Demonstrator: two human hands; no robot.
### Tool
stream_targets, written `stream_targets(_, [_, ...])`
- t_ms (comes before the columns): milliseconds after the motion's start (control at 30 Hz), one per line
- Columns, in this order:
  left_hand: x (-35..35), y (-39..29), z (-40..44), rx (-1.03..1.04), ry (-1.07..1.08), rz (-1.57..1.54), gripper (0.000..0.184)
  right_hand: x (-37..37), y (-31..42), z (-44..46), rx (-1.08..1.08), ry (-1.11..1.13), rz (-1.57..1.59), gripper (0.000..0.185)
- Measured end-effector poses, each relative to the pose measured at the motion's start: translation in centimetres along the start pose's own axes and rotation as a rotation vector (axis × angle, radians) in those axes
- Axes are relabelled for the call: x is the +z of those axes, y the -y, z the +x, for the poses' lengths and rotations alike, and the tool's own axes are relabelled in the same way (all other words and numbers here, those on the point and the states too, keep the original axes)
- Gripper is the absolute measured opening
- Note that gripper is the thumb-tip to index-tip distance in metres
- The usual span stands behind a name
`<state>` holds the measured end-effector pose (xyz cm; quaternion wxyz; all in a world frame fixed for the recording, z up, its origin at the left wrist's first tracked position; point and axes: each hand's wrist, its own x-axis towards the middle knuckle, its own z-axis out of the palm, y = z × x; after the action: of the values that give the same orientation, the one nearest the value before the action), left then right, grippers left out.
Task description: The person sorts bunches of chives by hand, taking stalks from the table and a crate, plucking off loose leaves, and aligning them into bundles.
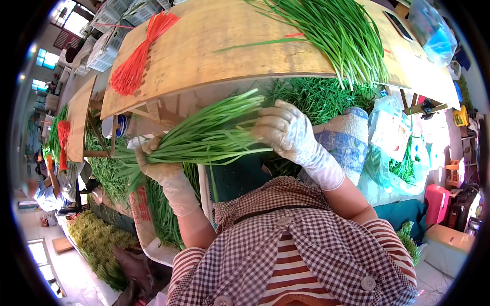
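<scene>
A loose bunch of garlic chives (209, 132) stretches across the space in front of my apron, pale cut ends toward the right. My left hand (158, 160), in a whitish glove, is closed around the leafy part of the bunch. At the cut ends, my gloved right hand (286, 130) has its fingers curled in on a few stalks; its fingertips are partly hidden. Beyond my hands, a larger heap of garlic chives (342, 41) lies on the wooden table (229, 51), with some red ties partly visible under it.
A bundle of red ties (145, 53) lies on the table's left part. A phone (398, 25) and a blue plastic bag (434, 33) are at the right end. More greens (326, 97) are piled below the table. At far left, a person (48, 191) is beside another table (81, 117).
</scene>
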<state>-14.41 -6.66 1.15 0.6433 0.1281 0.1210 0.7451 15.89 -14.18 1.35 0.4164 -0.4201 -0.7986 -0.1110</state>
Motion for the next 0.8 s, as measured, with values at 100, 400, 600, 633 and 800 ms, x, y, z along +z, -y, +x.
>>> stream_targets(100, [-0.4,-0.8,0.6,0.012,0.070,-0.039,0.025,1.2,-2.6,-4.2,0.124,-0.032,-0.115,0.016])
stream_targets(400, [0.5,-0.6,1.1,0.044,0.191,-0.144,0.027,-1.2,1.7,-2.3,1.172,0.306,1.076,0.027])
stream_targets(600, [1.3,0.1,0.5,0.039,0.158,-0.231,0.030,-0.6,5.4,-0.1,1.078,0.380,0.984,0.024])
stream_targets(633, [1.0,-0.3,1.0,-0.024,0.243,-0.278,0.027,0.0,5.6,-1.1,0.928,0.418,0.888,0.024])
stream_targets(800, [1.3,-0.8,0.3,-0.047,0.335,-0.327,0.028,0.1,3.4,-4.1,0.804,0.526,0.235,0.012])
